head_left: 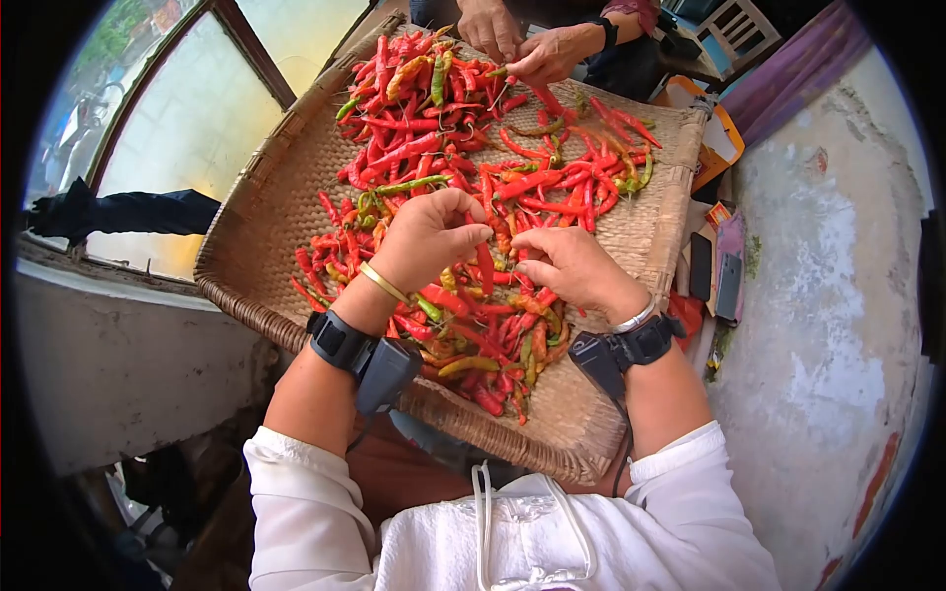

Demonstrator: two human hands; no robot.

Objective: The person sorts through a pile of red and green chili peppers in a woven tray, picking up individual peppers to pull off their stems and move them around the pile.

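My left hand point(426, 244), a gold bangle on its wrist, pinches a red chili pepper point(485, 268) that hangs down from the thumb and fingertips. Just to the right, my right hand point(579, 268) has thumb and fingers drawn together close to that pepper. Whatever may be between those fingertips is too small to make out. Both hands are over a wide woven basket tray point(330, 158). Red chilies point(409, 148) are heaped at its far side, and more chilies point(473, 340), some green or yellowish, lie spread beneath my hands.
Across the tray, another person's hands point(537, 47) work over the far edge. A window point(168, 148) and a dark folded cloth or umbrella point(128, 212) are at left. Phones point(701, 266) lie by the tray's right side, near a worn wall point(828, 295).
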